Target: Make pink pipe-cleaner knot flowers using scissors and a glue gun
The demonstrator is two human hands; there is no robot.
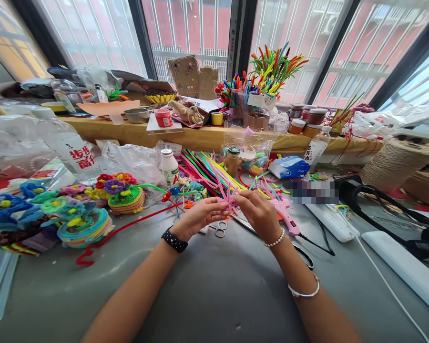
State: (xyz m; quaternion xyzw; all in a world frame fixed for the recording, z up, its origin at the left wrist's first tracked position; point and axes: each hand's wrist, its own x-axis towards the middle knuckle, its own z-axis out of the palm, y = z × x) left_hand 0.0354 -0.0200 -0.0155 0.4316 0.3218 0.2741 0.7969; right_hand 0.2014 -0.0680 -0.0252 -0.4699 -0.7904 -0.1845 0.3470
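Between my two hands is a bunch of pink pipe cleaners (229, 197), looped near the fingertips with loose ends sticking upward. My left hand (202, 213) pinches it from the left side, palm turned up. From the right, my right hand (259, 212) closes its fingertips on the same bunch. Below them on the grey table lies a pair of scissors (220, 229). A pink glue gun (286, 216) rests just right of my right hand. Behind my hands, a heap of coloured pipe cleaners (196, 166) spreads out.
Finished pipe-cleaner flowers (80, 214) crowd the left side. A white bottle (169, 167) and a brown jar (232, 162) stand behind my hands. A power strip (332, 221), black strap (382, 214) and twine spool (396, 164) occupy the right. A cluttered ledge (121, 132) runs below the windows.
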